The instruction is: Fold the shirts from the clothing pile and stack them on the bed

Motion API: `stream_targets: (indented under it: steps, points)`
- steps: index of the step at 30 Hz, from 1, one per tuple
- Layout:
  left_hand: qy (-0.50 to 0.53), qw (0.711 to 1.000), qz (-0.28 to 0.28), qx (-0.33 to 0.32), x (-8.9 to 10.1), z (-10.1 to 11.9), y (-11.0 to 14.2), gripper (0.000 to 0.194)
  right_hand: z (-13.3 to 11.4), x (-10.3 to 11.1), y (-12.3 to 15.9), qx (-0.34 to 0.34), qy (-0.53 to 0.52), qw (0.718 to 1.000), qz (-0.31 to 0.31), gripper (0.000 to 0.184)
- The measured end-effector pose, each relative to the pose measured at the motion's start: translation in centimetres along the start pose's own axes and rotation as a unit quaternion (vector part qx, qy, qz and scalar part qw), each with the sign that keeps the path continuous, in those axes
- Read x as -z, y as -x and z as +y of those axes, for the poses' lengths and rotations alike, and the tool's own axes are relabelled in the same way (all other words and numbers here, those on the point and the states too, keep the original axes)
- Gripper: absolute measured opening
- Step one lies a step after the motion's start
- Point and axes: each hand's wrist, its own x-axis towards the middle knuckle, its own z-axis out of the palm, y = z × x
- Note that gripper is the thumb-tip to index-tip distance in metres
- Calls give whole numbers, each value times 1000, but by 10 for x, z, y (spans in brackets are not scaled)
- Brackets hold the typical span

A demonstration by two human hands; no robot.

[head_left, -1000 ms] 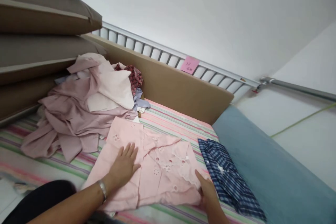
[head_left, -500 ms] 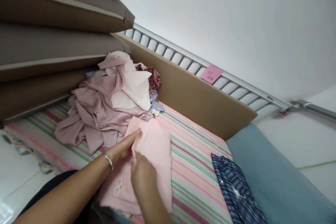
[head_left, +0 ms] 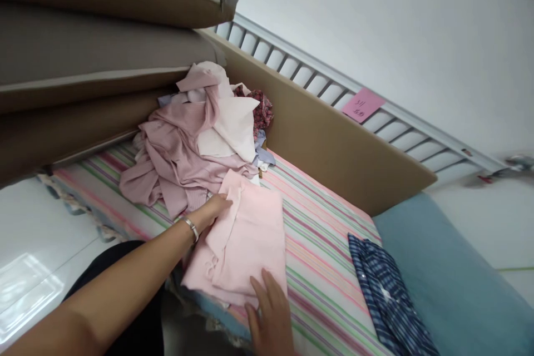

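A pale pink garment (head_left: 254,228) lies partly folded on the striped bedding, with a flap turned over along its left side. A small cut-out flower pattern shows near its lower left. My left hand (head_left: 212,209), with a silver bracelet at the wrist, is closed on the garment's upper left edge. Its fingertips are partly hidden by the cloth. At the lower right corner, my right hand (head_left: 271,311) has its fingers spread, the tips resting on the cloth.
Behind the garment is a heap of pink, white and patterned clothes (head_left: 179,144). A folded dark blue patterned garment (head_left: 387,295) lies to the right on the striped bedding (head_left: 321,267). Stacked brown cushions (head_left: 104,44), a tan board (head_left: 317,128) and a railing with a pink note (head_left: 362,104) border the bed.
My right hand has moved from the middle of the pink garment down to its lower right corner, opening. The left flap now lies folded over. The view has shifted.
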Motion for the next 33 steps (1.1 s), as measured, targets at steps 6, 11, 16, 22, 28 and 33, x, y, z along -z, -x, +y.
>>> stream_targets:
  steps: [6,11,16,22,28,33]
  points:
    - [5,1000,-24,-16,2,15,12,8,-6,5,-7,-16,-6,1000,-4,22]
    - [-21,1000,-10,-16,10,15,9,8,-18,12,-12,-33,-66,997,-27,22]
    - [-68,997,15,-26,13,10,3,9,-28,9,-14,-68,-112,989,-66,24]
    - [-129,990,36,-39,12,5,-1,9,-29,17,-19,-77,-134,983,-97,21]
    - [-225,967,73,-93,12,9,2,13,-7,15,-21,-105,-65,992,-30,32]
    - [-340,892,100,-282,-10,11,48,47,-3,-17,-12,-55,-12,995,-88,54]
